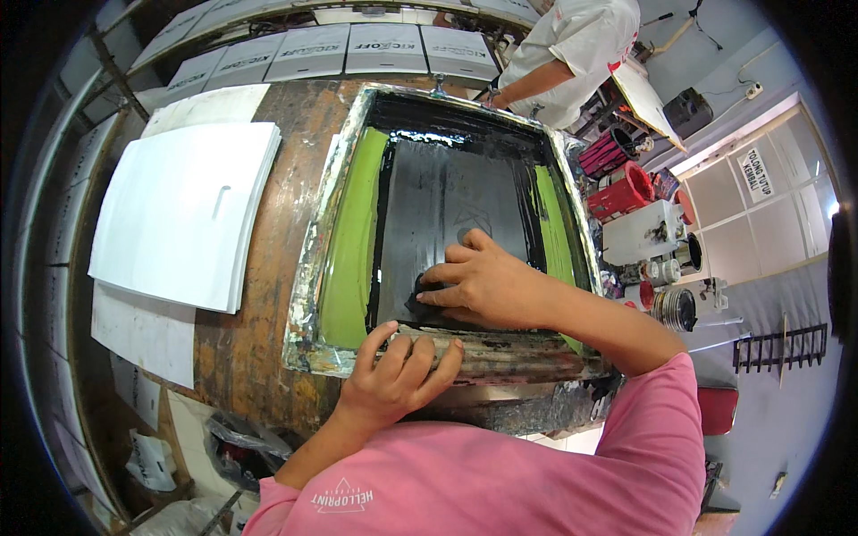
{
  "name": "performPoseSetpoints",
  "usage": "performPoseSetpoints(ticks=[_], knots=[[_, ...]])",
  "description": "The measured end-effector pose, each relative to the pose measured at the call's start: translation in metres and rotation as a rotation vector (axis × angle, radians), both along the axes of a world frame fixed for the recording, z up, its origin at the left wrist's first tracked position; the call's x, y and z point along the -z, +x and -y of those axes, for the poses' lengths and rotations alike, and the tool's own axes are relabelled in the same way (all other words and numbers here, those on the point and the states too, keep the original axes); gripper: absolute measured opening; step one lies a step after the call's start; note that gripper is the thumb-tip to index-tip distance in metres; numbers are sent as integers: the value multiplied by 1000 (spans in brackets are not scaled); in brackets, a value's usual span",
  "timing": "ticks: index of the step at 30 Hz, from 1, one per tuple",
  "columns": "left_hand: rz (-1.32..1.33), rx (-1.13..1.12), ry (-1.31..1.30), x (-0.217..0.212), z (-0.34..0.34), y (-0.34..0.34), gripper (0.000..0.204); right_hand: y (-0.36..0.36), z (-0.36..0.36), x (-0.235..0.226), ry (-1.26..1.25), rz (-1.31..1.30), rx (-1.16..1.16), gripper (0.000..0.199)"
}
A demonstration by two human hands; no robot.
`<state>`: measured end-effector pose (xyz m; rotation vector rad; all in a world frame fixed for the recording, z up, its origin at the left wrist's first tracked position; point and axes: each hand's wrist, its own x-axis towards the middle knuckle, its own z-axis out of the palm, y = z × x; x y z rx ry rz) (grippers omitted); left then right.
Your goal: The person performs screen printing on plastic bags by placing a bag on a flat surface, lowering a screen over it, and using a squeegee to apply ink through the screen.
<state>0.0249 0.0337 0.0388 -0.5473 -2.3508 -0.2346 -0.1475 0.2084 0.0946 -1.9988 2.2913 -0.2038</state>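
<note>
A screen-printing frame (332, 214) lies on a worn wooden table, its green mesh covered in the middle with black ink (447, 196). My right hand (487, 281) presses a small dark ink-soaked rag (420, 299) onto the inked mesh near the frame's near edge. My left hand (398, 375) rests with fingers spread on the paint-crusted near rail (527, 357) of the frame, steadying it.
A stack of white sheets (183, 210) lies on the table to the left. Printed white sheets (308, 49) are laid in a row at the back. Another person in a white shirt (572, 49) stands behind the frame. Red containers and tins (639, 214) crowd the right.
</note>
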Motion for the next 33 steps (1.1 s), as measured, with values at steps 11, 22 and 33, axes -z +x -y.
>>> performPoseSetpoints(ticks=[11, 22, 33], knots=[[35, 6, -24, -5, 1, -1, 33, -43, 6, 28, 41, -209, 105, 25], [33, 1, -27, -7, -1, 0, 35, -227, 37, 95, -5, -299, 501, 19], [36, -9, 12, -5, -2, 0, 36, -62, 15, 31, -26, 38, 35, 22]])
